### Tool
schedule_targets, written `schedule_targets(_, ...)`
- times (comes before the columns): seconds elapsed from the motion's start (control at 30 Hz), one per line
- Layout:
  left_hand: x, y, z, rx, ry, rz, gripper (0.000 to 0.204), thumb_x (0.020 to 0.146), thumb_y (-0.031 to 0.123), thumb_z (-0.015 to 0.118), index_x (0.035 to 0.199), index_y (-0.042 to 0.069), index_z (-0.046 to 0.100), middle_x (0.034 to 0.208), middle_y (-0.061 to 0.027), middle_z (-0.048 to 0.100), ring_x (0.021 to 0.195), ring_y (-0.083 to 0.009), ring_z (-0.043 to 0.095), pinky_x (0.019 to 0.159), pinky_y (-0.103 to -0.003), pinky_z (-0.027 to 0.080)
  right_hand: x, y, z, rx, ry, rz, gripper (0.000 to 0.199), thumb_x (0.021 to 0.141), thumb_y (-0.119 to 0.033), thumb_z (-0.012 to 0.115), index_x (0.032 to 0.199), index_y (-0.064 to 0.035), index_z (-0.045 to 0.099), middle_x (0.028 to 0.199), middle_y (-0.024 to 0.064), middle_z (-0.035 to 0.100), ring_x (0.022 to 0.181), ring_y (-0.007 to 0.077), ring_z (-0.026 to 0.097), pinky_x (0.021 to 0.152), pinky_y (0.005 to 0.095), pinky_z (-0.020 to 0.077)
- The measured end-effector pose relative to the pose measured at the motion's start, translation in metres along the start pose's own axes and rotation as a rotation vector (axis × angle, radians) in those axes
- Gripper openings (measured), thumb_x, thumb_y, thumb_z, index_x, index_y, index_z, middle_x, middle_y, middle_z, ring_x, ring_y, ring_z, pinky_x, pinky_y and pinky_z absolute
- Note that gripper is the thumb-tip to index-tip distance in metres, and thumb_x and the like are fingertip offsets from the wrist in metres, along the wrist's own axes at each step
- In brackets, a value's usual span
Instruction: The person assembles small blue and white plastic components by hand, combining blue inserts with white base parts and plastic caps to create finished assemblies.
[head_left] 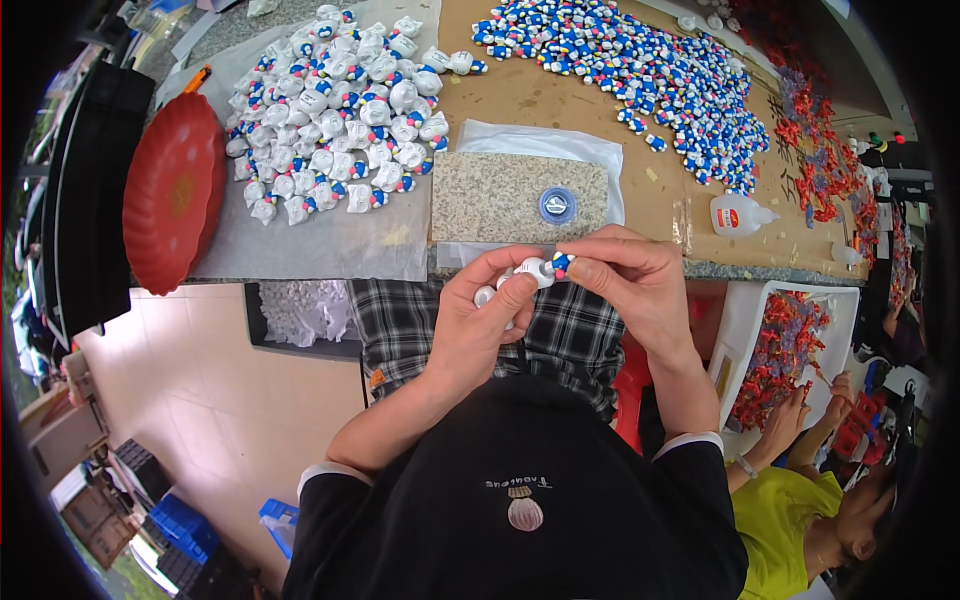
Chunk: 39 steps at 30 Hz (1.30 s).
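Observation:
My left hand point(480, 320) holds a small white figurine point(533, 271) between thumb and fingers, just over the table's front edge. My right hand point(630, 280) pinches a tiny blue, red and yellow piece point(561, 263) against the figurine's right side. Both hands meet above my lap in checked trousers. Right behind them lies a speckled stone slab point(500, 195) with a small round blue cap point(557, 205) on it. A heap of white figurines with blue pieces point(335, 110) lies on translucent sheeting at the back left. A spread of small blue pieces point(630, 70) covers the back right.
A red plastic plate point(172, 195) leans at the table's left end. A white glue bottle point(738, 214) lies right of the slab. A white tray of red parts point(790, 345) sits lower right, where another person in a yellow shirt point(790, 510) reaches in. A box of white parts point(300, 312) stands under the table.

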<state>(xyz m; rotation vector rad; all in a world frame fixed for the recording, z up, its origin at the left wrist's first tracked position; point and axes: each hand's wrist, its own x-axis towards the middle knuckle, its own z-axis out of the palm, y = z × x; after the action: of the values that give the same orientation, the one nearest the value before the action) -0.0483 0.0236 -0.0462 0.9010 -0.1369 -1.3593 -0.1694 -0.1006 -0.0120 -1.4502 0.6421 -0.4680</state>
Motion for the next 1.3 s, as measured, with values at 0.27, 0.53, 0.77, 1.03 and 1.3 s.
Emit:
schedule_targets(0.27,-0.002,-0.002,-0.007,0.263,0.030,0.236,0.023,0.083,0.009,0.064,0.104,0.001,0.061,0.074,0.0016,0.059,0.061,-0.0003,0.047,0.050,-0.015,0.036,-0.010,0.012,0.019,-0.110,0.082,-0.137,0.013,0.075,0.002,0.066,0.088,-0.0004,0.068,0.080,0.0084,0.065,0.071,0.0117,0.060,0.062,0.0224,0.0460)
schedule_targets(0.53,0.007,0.042,0.000,0.465,0.003,0.265,0.018,0.083,0.012,0.064,0.097,0.001,0.063,0.081,-0.0017,0.063,0.066,-0.0032,0.052,0.057,-0.016,0.040,0.005,0.005,0.018,0.071,0.032,-0.122,0.022,0.075,0.002,0.066,0.097,0.0014,0.065,0.091,0.0083,0.062,0.076,0.0102,0.058,0.068,0.0228,0.0455)
schedule_targets(0.77,0.055,0.163,-0.051,1.312,0.660,1.107,0.022,0.079,0.014,0.066,0.096,0.000,0.066,0.077,-0.0060,0.065,0.070,-0.0089,0.057,0.068,-0.023,0.044,0.034,-0.002,-0.043,-0.404,0.417,-0.234,0.019,0.080,-0.002,0.061,0.099,0.0019,0.064,0.086,0.0066,0.062,0.068,0.0083,0.054,0.063,0.0212,0.0432)
schedule_targets(1.03,0.081,0.200,-0.084,1.326,0.767,0.993,0.028,0.084,0.023,0.062,0.100,-0.001,0.065,0.079,-0.0064,0.065,0.063,-0.0067,0.052,0.058,-0.021,0.041,0.050,0.012,-0.072,-0.789,0.639,-0.279,0.014,0.079,-0.004,0.060,0.091,0.0003,0.065,0.081,0.0120,0.063,0.062,0.0213,0.058,0.056,0.0291,0.0443)
schedule_targets(1.3,0.014,0.120,-0.041,0.217,0.134,0.363,0.030,0.089,0.014,0.053,0.115,0.000,0.053,0.088,-0.0034,0.058,0.059,-0.0051,0.045,0.045,-0.018,0.032,0.056,0.016,-0.073,-0.999,0.508,-0.336,0.020,0.079,-0.005,0.061,0.098,-0.0014,0.061,0.083,0.0113,0.062,0.069,0.0234,0.060,0.063,0.0317,0.0466)
